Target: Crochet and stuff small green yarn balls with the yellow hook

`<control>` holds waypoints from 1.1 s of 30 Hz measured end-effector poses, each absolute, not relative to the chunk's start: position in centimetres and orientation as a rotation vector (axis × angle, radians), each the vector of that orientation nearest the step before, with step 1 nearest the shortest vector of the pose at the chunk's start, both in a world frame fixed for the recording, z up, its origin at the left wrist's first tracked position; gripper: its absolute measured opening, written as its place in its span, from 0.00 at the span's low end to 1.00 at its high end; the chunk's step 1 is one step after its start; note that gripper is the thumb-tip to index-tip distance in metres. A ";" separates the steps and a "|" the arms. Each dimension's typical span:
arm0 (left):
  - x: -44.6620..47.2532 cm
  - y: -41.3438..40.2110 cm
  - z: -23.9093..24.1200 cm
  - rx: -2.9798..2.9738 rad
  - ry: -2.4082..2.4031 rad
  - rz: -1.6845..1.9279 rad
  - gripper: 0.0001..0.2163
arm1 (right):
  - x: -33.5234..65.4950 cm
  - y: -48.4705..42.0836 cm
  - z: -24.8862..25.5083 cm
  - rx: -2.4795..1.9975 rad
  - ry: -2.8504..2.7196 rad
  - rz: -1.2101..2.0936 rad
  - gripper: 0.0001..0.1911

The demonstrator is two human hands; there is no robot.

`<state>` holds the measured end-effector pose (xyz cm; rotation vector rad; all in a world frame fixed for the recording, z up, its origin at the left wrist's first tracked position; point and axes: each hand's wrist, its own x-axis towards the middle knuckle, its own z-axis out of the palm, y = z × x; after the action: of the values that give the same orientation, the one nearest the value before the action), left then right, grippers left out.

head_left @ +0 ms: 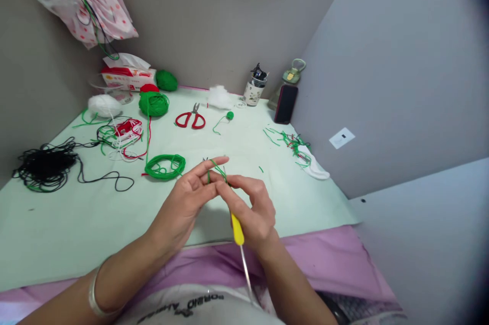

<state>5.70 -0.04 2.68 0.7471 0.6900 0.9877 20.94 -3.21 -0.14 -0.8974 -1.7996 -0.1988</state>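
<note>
My left hand is held over the pale green table, fingers stretched, with green yarn looped round the fingertips. My right hand meets it, fingers pinched on that yarn and closed round a yellow-handled crochet hook whose metal shaft points back toward me. A coil of green yarn lies just left of the hands.
Red scissors lie mid-table. Green yarn balls, a white ball, a black yarn tangle and red-white strands sit left. A tissue box, cup, phone and yarn scraps stand by the walls.
</note>
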 end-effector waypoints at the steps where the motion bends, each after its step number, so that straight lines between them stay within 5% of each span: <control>1: 5.7 0.0 2.6 0.687 0.665 0.943 0.18 | 20.9 -3.2 -0.2 -0.908 -1.775 -0.197 0.21; 10: 5.7 0.2 2.5 0.731 0.637 0.959 0.13 | 20.5 -2.6 0.6 -0.793 -1.352 0.561 0.11; 19: 5.1 0.3 3.0 0.868 0.768 0.984 0.14 | 20.8 -3.3 0.4 -0.839 -1.337 0.481 0.11; 25: 5.3 0.1 2.7 0.873 0.722 0.967 0.13 | 21.0 -2.9 0.8 -0.767 -1.233 0.743 0.10; 33: 5.9 -0.5 2.6 0.883 0.750 1.013 0.11 | 20.5 -2.9 0.2 -0.869 -1.423 0.425 0.12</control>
<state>5.86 -0.45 2.64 0.8831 0.7499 1.0132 20.49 -2.92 0.16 -0.8691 -1.4231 0.4249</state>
